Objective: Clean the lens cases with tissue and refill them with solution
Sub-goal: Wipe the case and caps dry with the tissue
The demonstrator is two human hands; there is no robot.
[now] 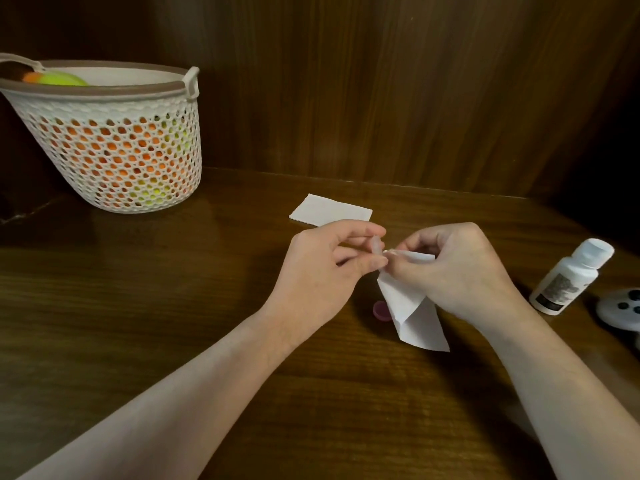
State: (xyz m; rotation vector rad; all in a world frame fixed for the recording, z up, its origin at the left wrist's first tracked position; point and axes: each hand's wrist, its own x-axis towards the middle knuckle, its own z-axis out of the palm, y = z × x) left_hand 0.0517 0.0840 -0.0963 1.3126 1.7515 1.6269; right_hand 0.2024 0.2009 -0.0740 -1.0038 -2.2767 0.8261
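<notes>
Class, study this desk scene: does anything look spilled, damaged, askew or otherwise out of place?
Nothing stands out. The white solution bottle stands upright and capped, the folded white tissue lies flat, and the small purple cap sits on the dry-looking wooden table. No spill or damage shows.

wooden table (138, 306); basket (114, 147), tissue (330, 210), bottle (568, 277), cap (380, 310)

We can read nothing here; the small white plastic bottle (568, 278) bears a dark printed label, too blurred for us to make out.
</notes>
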